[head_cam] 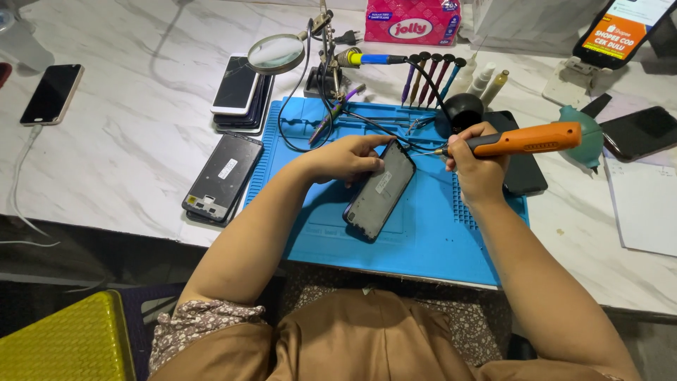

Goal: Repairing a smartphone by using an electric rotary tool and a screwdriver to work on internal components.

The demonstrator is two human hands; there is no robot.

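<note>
- The right hand (478,164) has its grip wrapped tight around the front of an orange electric screwdriver (527,139), body pointing out to the right and the thin bit aimed left.
- The bit tip sits at the top right edge of an opened phone (379,190), which lies tilted on the mat with its dark inner side up and a small pale sticker near the middle.
- The left hand (347,158) presses on the phone's upper left corner, fingers curled over the edge, thumb along the side; its grip steadies the phone rather than lifting it.
- The phone rests on a blue repair mat (423,240) with small moulded compartments along its top and right edges; I cannot tell what lies in them.
- The mat sits on a white marbled worktop (134,141).
- Left of the mat lies another opened phone frame (223,176), and above it a stack of phones (238,92).
- Well off to the left, a dark phone (51,93) is plugged into a white cable.
- Behind the mat stand a magnifying glass (276,53) on a stand, a soldering iron (367,59) and a row of upright screwdrivers (431,70).
- A pink tissue box (412,21) stands at the back edge.
- To the right are a teal air blower (587,137) and a phone on a stand (624,28), screen lit.
</note>
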